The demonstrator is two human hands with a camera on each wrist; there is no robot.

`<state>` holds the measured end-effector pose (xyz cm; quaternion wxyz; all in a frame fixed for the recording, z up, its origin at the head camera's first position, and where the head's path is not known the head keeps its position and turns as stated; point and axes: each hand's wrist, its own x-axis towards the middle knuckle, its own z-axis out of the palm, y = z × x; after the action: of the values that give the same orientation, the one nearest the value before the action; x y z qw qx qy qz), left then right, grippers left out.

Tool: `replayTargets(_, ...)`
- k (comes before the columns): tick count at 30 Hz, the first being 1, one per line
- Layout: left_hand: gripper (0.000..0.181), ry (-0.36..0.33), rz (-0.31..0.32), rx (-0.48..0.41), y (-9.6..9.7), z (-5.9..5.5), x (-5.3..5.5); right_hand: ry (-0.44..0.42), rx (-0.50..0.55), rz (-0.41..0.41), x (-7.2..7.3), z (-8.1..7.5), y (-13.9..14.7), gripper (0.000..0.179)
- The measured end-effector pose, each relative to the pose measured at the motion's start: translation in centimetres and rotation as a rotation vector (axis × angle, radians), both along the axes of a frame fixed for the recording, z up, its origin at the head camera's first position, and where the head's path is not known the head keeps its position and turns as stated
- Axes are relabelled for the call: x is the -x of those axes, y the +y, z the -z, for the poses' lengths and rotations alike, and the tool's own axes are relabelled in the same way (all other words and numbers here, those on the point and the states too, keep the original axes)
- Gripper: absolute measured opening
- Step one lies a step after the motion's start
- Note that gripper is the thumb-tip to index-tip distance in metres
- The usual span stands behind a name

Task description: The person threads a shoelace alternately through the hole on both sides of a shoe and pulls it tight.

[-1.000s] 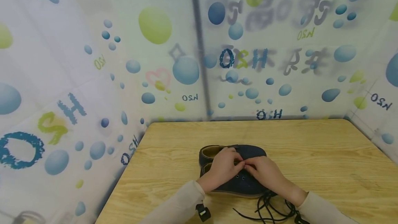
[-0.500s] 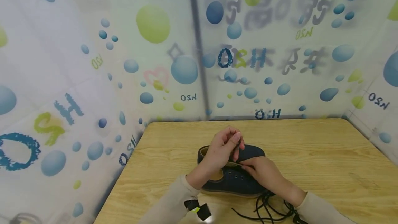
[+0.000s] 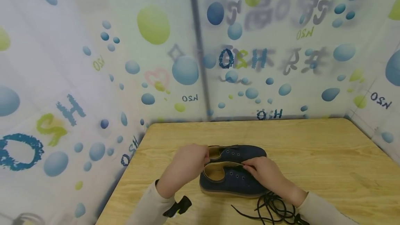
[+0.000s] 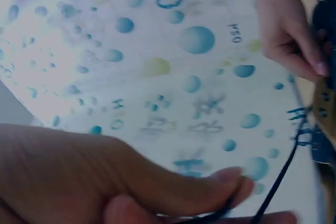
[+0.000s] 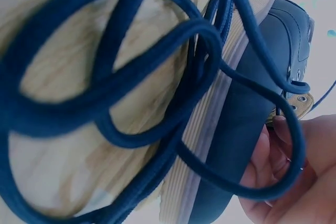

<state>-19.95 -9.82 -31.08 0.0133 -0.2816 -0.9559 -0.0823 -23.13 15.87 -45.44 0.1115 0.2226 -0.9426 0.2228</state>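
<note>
A pair of navy shoes lies side by side on the table, toes to the right: the near shoe and the far shoe. My left hand is left of them, by the heel openings. In the left wrist view it pinches a dark shoelace, which runs taut up to the near shoe's eyelets. With thumb and fingertips, my right hand grips the near shoe's eyelet flap, its tan lining showing. Part of the near shoe's toe is hidden behind that hand.
Loose dark laces lie coiled at the near shoe's toe, beneath my right wrist, with one end trailing left. The wooden table meets a printed curtain along its back edge. A black wrist strap hangs below my left cuff.
My left hand has lifted off the eyelets, then swung left and down past the heels, drawing the shoelace along. My right hand has stayed at the near shoe's flap.
</note>
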Motion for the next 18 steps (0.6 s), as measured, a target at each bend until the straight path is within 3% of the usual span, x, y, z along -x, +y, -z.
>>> replayTargets(2,0.028,-0.079,0.002,0.094,-0.3,1.0,0.4,-0.006,-0.004,0.004,-0.1,0.0,-0.1,0.016)
replayTargets(5,0.026,-0.272,0.11,0.05,-0.7,1.7,1.2,-0.003,-0.009,0.011,-0.1,0.1,-0.2,0.016)
replayTargets(7,0.017,-0.38,0.258,-0.041,-0.8,1.5,1.5,0.006,-0.013,0.012,-0.1,0.1,-0.2,0.015)
replayTargets(9,0.016,-0.45,0.457,-0.169,-1.0,1.0,1.6,0.011,-0.014,0.017,-0.1,0.2,-0.2,0.015)
replayTargets(11,0.016,-0.53,0.649,-0.325,-1.2,0.3,1.4,0.017,-0.016,0.014,0.0,0.2,-0.2,0.014)
replayTargets(13,0.014,-0.59,0.789,-0.467,-1.3,-0.5,0.9,0.022,-0.015,0.014,0.0,0.2,-0.2,0.014)
replayTargets(15,0.013,-0.608,0.852,-0.569,-1.4,-1.0,0.6,0.031,-0.014,0.007,0.0,0.2,-0.1,0.014)
replayTargets(18,0.014,-0.537,0.818,-0.592,-1.2,-1.0,0.7,0.042,-0.013,0.003,0.0,0.2,-0.1,0.014)
